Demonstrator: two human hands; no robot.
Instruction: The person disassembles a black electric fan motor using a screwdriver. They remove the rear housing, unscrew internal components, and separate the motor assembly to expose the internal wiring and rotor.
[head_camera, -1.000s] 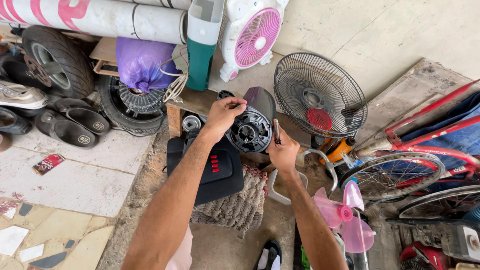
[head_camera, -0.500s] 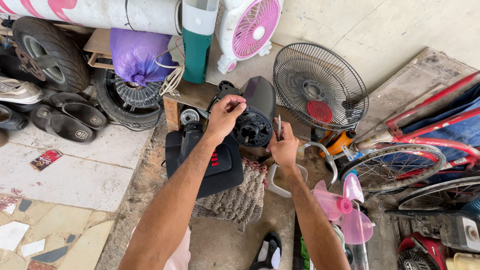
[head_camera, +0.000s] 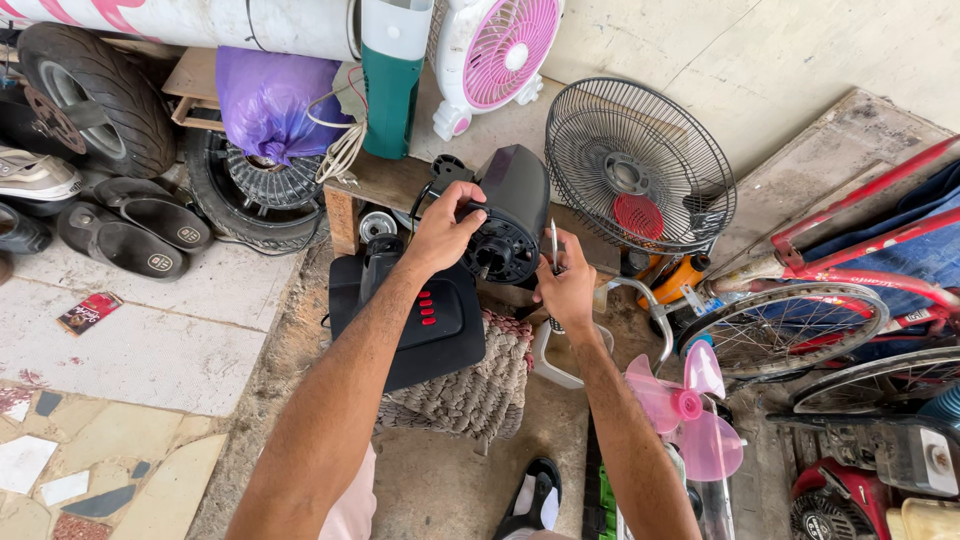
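A bulging purple plastic bag (head_camera: 268, 100) sits on a wooden crate (head_camera: 190, 85) at the back, its contents hidden, and beneath it a worn tyre (head_camera: 250, 205) holds a ribbed fan motor part inside its ring. At the centre, the black fan motor housing (head_camera: 510, 215) stands above the fan's black base (head_camera: 425, 320), which carries a row of red buttons and rests partly on a grey woven mat (head_camera: 470, 385) on the dusty floor. The housing is rounded and dark, its round front face bare of blades and turned toward the right hand. The left hand (head_camera: 445, 235) curls over the top of the housing, fingers closed on its edge. The right hand (head_camera: 568, 285) is closed around a slim metal tool (head_camera: 553, 240), probably a screwdriver, though the handle is hidden in the fist; its tip points up beside the motor face. Just right stands a black wire fan guard (head_camera: 640, 165), and a pink blade set (head_camera: 685, 405) lies near the right forearm, beside bicycle wheels (head_camera: 790, 325).
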